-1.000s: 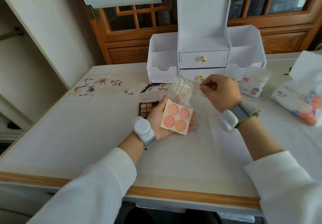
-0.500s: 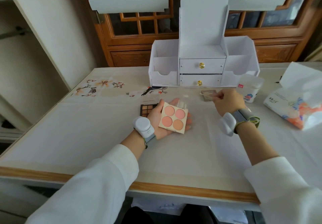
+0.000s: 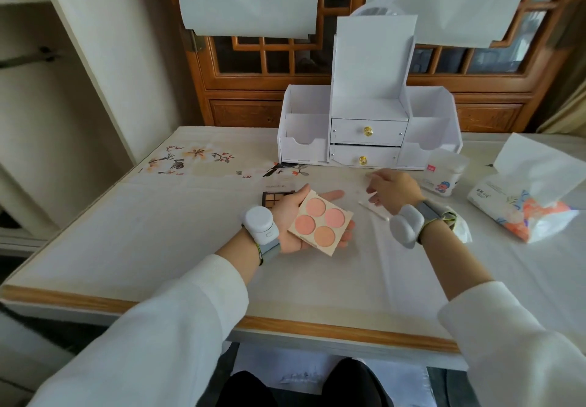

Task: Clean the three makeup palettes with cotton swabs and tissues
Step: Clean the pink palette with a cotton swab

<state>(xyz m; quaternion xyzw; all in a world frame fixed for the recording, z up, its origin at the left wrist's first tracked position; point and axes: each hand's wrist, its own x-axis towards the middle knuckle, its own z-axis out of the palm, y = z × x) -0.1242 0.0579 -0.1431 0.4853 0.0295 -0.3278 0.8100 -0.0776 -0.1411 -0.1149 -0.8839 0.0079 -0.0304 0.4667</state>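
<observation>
**Cover removed, right hand freed; swabbing not yet begun**

On the bench [image 3: 158, 232], the dark rectangular eyeshadow palette [image 3: 275, 198] lies partly behind my left hand [image 3: 293, 216], with no hand on it. That hand lies palm-up with fingers straight. It carries the square peach four-pan blush palette [image 3: 321, 220], thumb resting at its upper edge, much as it was a second ago.

The change is further right. A thin white cotton swab [image 3: 374, 208] lies on the bench just under my right hand [image 3: 394, 189]. A second ago this hand pinched a clear cover above the pans, then carried it toward the white drawer organiser [image 3: 367, 127]. Its fingers are now loosely spread and hold nothing I can see. I cannot make out the cover.

I judge the pans exposed and picking up the swab the next step. The round cotton-swab tub [image 3: 447, 175] and soft tissue pack [image 3: 520, 207] stand beyond. No third palette is in view.
</observation>
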